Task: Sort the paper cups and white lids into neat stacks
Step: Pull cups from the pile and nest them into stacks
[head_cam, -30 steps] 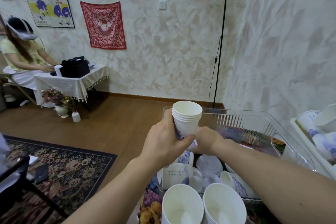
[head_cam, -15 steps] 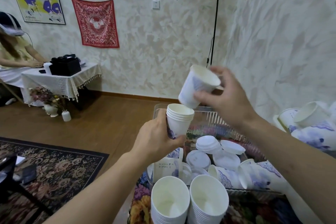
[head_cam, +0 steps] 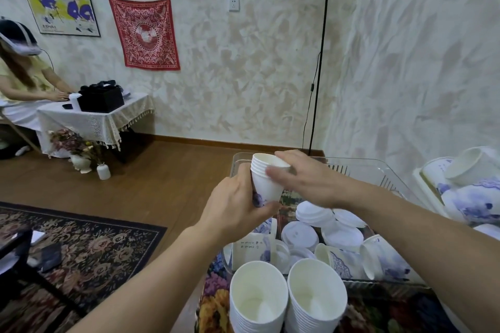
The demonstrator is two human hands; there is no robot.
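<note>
A person's left hand (head_cam: 238, 207) grips a small stack of nested paper cups (head_cam: 266, 180) around its lower body, holding it upright in the air above the near-left corner of a clear plastic bin (head_cam: 378, 170). The right hand (head_cam: 305, 181) lies over the stack's rim with fingers spread and fairly straight, apparently pressing the top cup down into the others; motion blur at the fingertips makes it hard to say whether any finger is hooked on the rim. The step in hand looks like seating one more cup in the held stack. Inside the bin, white lids (head_cam: 315, 215) lie in a loose, partly piled heap toward the middle, with several blue-patterned loose cups (head_cam: 341, 258) tipped on their sides at the near edge. Two taller finished cup stacks (head_cam: 286, 297) stand side by side nearest the camera, on a floral cloth (head_cam: 213, 295). More cups lie jumbled in a white tray (head_cam: 422, 178) at far right. The next move likely calls for freeing the right hand to reach back into the bin for another loose cup, while the left keeps the stack level.
</note>
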